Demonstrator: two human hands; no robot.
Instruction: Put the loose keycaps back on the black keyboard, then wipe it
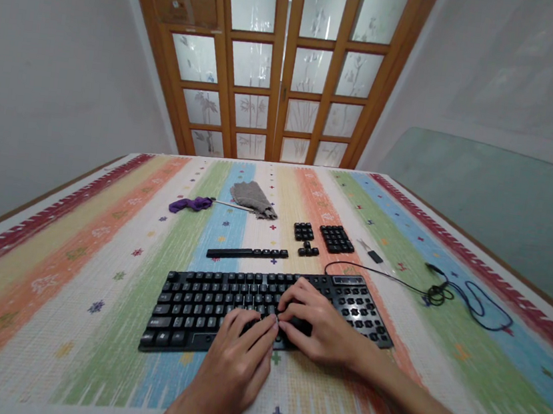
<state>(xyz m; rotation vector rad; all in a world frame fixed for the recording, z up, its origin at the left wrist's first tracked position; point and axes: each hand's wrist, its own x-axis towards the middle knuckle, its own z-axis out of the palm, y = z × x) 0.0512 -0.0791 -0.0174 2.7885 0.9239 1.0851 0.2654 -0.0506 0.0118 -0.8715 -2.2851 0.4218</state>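
A long, rectangular black plastic keyboard (183,308) lies near the front edge of a worktop (50,303) covered in striped, fringe-patterned cloth. The left hand (243,354) and right hand (315,322) meet over its middle, fingers bent and tips nearly together; whether they grip a key cannot be told. The keyboard's right end shows a glossy plate dotted with sockets. Beyond lie blocky loose keycaps (337,239), a slim black bar (229,253) and a crumpled, matte grey rag (251,197).
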